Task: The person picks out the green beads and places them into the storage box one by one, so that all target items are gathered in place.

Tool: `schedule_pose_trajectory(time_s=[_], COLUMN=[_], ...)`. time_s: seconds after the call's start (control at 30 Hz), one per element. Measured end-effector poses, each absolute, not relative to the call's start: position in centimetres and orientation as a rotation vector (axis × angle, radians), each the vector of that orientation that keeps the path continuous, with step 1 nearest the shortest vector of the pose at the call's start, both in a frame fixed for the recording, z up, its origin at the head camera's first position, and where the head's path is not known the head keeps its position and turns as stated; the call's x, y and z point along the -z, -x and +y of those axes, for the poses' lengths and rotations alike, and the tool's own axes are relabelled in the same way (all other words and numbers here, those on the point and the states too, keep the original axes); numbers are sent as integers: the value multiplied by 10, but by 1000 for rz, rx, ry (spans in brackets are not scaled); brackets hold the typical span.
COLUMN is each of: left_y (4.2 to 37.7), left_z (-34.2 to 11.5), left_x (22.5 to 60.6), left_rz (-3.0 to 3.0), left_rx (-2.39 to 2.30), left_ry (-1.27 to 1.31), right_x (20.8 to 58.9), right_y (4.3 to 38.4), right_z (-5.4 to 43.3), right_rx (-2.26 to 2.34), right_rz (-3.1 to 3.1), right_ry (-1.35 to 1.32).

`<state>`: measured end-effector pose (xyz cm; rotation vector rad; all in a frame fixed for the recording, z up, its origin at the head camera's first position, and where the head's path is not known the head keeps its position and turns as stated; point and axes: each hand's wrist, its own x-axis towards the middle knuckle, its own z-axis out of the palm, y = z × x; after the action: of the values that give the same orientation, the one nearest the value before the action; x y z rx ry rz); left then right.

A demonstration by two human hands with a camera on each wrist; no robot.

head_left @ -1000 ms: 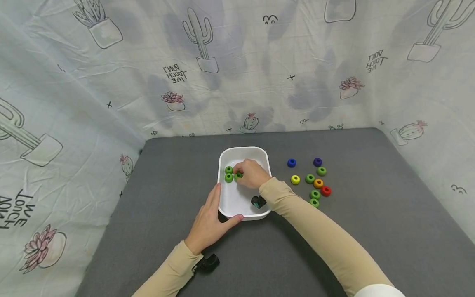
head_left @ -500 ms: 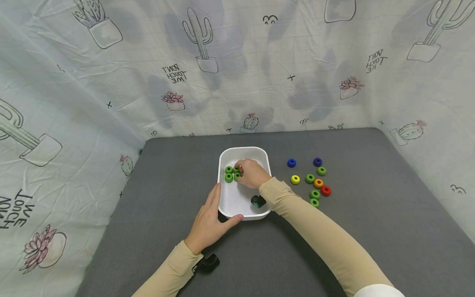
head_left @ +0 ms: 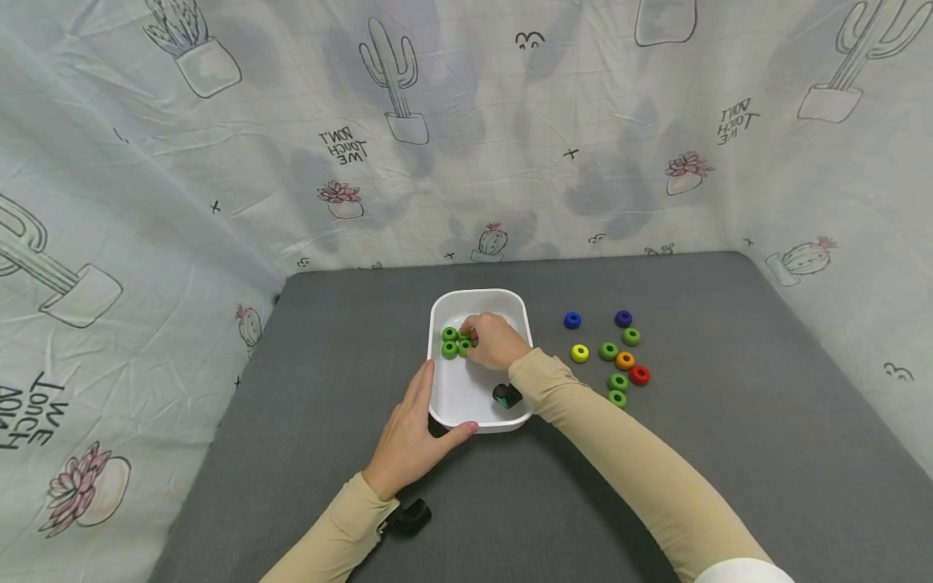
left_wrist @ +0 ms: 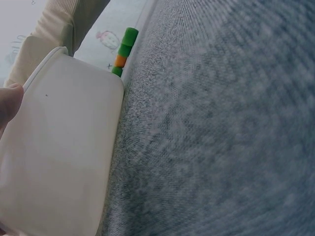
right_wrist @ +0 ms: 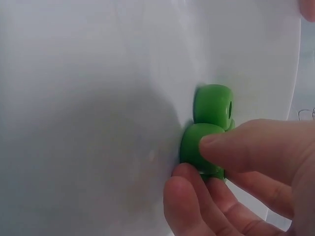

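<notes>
In the head view, my right hand [head_left: 499, 342] reaches into a white tray [head_left: 477, 395]. Several green beads sit in a tight cluster against the tray's left side. The right wrist view shows thumb and fingers around one green bead [right_wrist: 199, 145], the thumb tip touching it. Another green bead [right_wrist: 212, 105] sits right beside that one; the rest of the cluster is partly hidden. My left hand [head_left: 408, 449] rests at the tray's near left corner, fingers straight along the wall. Its thumb [left_wrist: 10, 102] lies on the rim.
Right of the tray, loose beads lie on the grey table [head_left: 350, 348]: blue [head_left: 573, 321], purple [head_left: 623, 319], yellow [head_left: 579, 353], orange [head_left: 624, 361], red [head_left: 639, 375] and several green ones [head_left: 618, 381]. A printed cloth [head_left: 466, 178] hangs behind.
The green bead at my right fingers has shifted slightly left, against its neighbours. My right fingers have moved a little; the left hand and tray stay put.
</notes>
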<state>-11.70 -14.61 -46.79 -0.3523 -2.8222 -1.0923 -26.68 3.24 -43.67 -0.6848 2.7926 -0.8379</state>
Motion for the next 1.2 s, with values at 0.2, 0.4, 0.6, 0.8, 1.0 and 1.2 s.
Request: schedule_pose_trajectory(time_s=[0.2,0.4,0.6,0.8,1.0,1.2], left_y=[117,117,117,117,118,119], left_z=[-146,-146,-146,-146,-146,-146], left_x=[469,470,470,470,470,470], left_rz=[-2820,-2822,-2834,-2842,-2846,-2845], left_rx=[1076,1069,1074,1082,1072,1083], left_ry=[357,358,340,330,320,333], right_x=[435,427,417,401,390,384], right_y=[264,263,260,248,230,215], right_z=[33,37,44,53,65,83], right_rx=[854,886,948,1061,1101,1132], right_rz=[2788,2772,2731,2714,2747,2783], right_ry=[665,642,670,714,773,793])
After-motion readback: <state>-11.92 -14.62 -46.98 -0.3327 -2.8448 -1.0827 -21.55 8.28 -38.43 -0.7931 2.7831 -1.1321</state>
